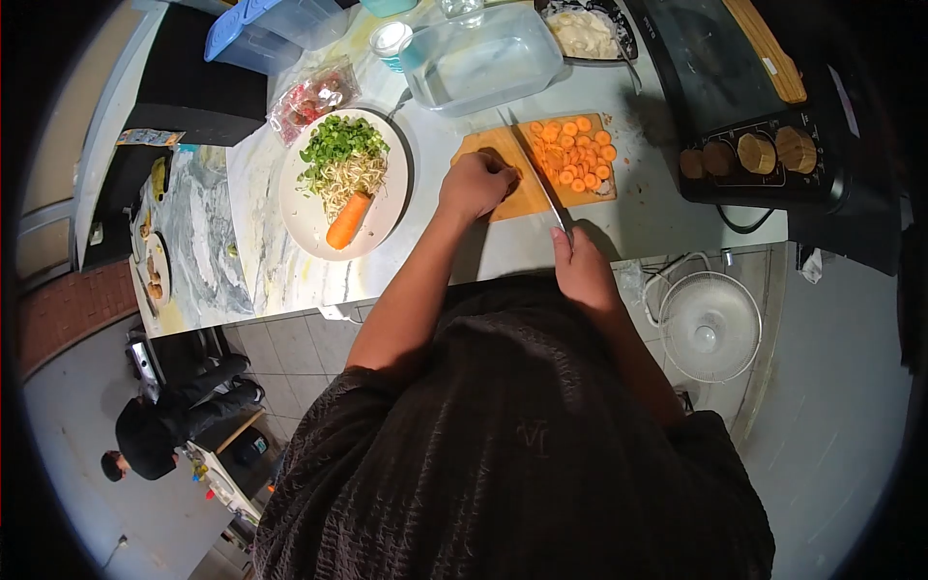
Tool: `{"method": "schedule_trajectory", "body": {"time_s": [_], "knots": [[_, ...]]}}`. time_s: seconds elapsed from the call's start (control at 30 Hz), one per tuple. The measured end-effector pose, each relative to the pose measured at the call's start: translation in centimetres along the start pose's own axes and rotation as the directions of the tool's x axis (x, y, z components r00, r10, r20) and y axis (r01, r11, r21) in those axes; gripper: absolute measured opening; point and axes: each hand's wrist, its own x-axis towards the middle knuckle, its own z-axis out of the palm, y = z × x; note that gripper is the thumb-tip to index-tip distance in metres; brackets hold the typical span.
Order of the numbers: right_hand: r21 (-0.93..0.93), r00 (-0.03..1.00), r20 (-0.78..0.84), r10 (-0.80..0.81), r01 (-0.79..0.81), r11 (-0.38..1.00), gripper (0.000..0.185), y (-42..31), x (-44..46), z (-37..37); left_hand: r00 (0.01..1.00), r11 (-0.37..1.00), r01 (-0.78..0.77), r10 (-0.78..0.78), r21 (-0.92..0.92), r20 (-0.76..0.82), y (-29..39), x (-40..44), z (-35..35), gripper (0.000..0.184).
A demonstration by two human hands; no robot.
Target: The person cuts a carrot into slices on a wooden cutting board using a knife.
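On the counter, a wooden cutting board (527, 201) carries many round carrot slices (578, 155) on its right part. My right hand (582, 266) is closed on the handle of a long knife (537, 170), whose blade lies across the board, just left of the slices. My left hand (476, 186) rests on the board's left part with curled fingers, left of the blade; what it holds, if anything, is hidden. To the left, a white plate (298, 217) bears chopped greens (340, 138), bean sprouts (353, 182) and a carrot piece (347, 220).
Behind the board stand a clear plastic container (483, 60) and a black tray of pale food (583, 34). A bag of red items (314, 95) lies behind the plate. A black oven (764, 145) is at right, a fan (709, 327) below. Another person (155, 425) is at lower left.
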Motion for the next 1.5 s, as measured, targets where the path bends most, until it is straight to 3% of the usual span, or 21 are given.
{"method": "schedule_trajectory", "body": {"time_s": [0.1,0.17,0.4,0.7,0.97,1.5], "knots": [[-0.009,1.000,0.007,-0.004,0.004,1.000,0.043,0.0,0.1,0.1,0.993,0.995,-0.102,0.101,-0.016,-0.066,0.2,-0.5,0.2,0.027],[-0.025,1.000,-0.004,-0.011,0.011,1.000,0.043,0.1,0.2,0.1,0.998,0.997,-0.040,0.043,0.061,-0.053,0.6,-0.9,-0.1,0.031],[0.007,0.999,-0.012,-0.046,0.046,0.999,0.043,0.0,0.2,0.3,0.996,0.997,-0.055,0.059,0.058,-0.071,0.1,-0.6,0.2,0.031],[0.031,0.997,0.006,-0.075,0.075,0.997,0.042,-0.1,0.3,0.5,0.996,0.994,-0.086,0.083,-0.065,-0.039,0.1,-0.6,0.1,0.023],[-0.015,0.995,0.002,-0.097,0.097,0.995,0.042,0.3,0.5,0.4,0.993,0.991,-0.053,0.065,0.122,-0.097,0.7,-1.3,-0.1,0.030],[-0.112,0.992,0.112,-0.064,0.077,0.991,0.042,-0.2,1.1,0.0,0.993,0.994,-0.035,0.047,0.107,-0.105,0.6,-1.1,0.1,0.030]]}}
